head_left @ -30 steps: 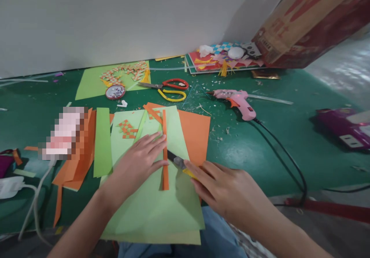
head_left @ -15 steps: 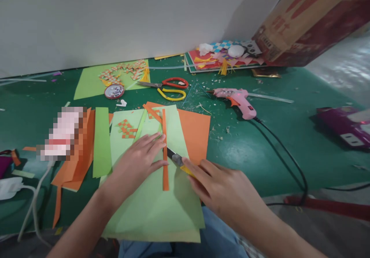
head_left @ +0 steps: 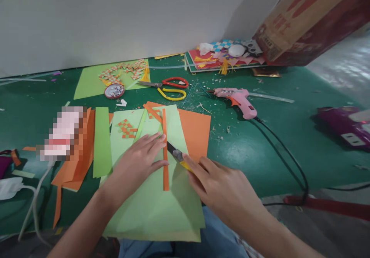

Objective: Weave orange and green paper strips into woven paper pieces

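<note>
Forward points the orange strip, left hand spread on it, right hand gripping a slanted cutter.

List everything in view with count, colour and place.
Table: one, green, across the view
Pale green sheets: at least two, table's near edge
Orange sheet: one, beneath them, right side
Orange strips: two, on the pale sheets
Woven pieces: at least two, orange-green, sheets' far end
Scissors: one pair, red and yellow handles, far side
Round dish: one, red-rimmed, left of scissors
Glue gun: one, pink, right of scissors
Bag: one, brown and red, far right
Pixelated object: one, pinkish, left
Knife: one, yellow-handled, over the pale sheets
Left hand: one, bare, on a strip
Right hand: one, bare, gripping the knife
</note>
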Available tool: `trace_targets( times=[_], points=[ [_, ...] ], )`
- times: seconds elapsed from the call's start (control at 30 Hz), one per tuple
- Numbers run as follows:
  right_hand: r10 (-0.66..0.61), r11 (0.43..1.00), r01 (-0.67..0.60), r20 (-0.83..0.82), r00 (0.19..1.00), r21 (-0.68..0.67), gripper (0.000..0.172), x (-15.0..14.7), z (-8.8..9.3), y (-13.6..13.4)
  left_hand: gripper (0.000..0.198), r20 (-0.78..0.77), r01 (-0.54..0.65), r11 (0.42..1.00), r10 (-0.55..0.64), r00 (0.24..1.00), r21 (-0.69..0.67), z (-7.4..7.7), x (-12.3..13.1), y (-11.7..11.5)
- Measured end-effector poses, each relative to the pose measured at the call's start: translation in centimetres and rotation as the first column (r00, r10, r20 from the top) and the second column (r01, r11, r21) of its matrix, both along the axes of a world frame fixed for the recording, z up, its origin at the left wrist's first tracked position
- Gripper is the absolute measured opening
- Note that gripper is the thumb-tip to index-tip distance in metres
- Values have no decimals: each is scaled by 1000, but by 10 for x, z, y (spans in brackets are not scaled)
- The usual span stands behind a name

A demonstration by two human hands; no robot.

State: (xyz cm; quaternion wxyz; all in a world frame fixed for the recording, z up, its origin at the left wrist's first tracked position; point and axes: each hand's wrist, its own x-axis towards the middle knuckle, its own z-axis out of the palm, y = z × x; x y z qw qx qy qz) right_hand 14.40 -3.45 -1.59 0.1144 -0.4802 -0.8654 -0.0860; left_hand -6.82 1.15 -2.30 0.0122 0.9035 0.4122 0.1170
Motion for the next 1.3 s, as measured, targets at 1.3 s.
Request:
trace_targets(
  times=[1.3],
  points=[
    [-31, 1000, 31, -53, 998, -5, 31, 3, -2, 6, 47, -165, -114, 991, 124, 978, 70, 3, -5, 47]
  ],
)
